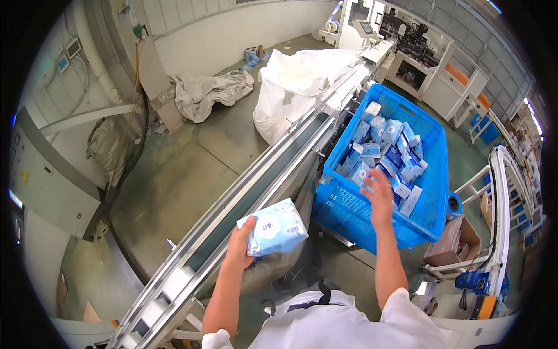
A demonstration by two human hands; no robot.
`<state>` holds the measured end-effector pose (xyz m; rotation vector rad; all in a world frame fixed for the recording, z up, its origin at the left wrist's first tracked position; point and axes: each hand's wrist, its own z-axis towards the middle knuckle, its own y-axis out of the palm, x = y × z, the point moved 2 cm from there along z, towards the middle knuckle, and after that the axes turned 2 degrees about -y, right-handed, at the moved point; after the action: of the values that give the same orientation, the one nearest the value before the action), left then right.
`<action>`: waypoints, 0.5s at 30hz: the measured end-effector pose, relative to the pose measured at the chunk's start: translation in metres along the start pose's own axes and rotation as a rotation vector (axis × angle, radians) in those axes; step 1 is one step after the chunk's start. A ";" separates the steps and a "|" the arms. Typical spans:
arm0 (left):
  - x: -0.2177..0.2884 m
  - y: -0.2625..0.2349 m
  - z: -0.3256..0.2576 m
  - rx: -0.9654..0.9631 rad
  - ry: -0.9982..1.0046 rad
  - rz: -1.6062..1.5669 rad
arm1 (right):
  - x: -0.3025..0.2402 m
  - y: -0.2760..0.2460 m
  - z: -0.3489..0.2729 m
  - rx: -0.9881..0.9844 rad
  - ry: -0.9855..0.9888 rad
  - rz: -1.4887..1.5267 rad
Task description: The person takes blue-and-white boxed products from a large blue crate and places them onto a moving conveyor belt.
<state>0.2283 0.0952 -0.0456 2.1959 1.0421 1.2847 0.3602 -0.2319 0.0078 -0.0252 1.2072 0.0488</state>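
Note:
My left hand [239, 243] is closed around the left end of a light blue and white tissue pack [276, 228], held up beside the conveyor belt. My right hand [379, 196] reaches over the near rim of a blue plastic basket [343, 200], its fingers apart and nothing visible in them. Inside that basket lies a loose heap of tissue packs [388, 135], pale blue, white and some dark blue. The hand is just above the near part of the heap; whether a fingertip touches a pack I cannot tell.
A narrow conveyor [232, 224] runs diagonally past my left side, with several white packs [154, 312] on its near end. Beyond it stands a large white sack [290, 75]. A machine [407, 58] is at the far end. A cardboard box [454, 241] sits right of the basket.

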 end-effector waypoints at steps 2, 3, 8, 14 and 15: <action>-0.011 -0.004 -0.010 -0.076 -0.104 -0.128 | -0.051 0.061 -0.041 -0.525 -0.455 -0.564; -0.020 -0.007 -0.010 -0.112 -0.154 -0.138 | -0.058 0.079 -0.061 -0.715 -0.599 -0.633; -0.062 0.004 -0.020 -0.285 -0.343 -0.128 | -0.066 0.080 -0.079 -0.804 -0.779 -0.720; -0.115 0.047 -0.036 -0.265 -0.351 -0.115 | -0.071 0.023 -0.100 -0.764 -0.937 -0.699; -0.126 0.055 -0.039 -0.268 -0.355 -0.117 | -0.071 0.011 -0.104 -0.754 -0.955 -0.709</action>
<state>0.1784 -0.0377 -0.0628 2.0269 0.7952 0.8828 0.2372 -0.2276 0.0376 -0.9784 0.1240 -0.1017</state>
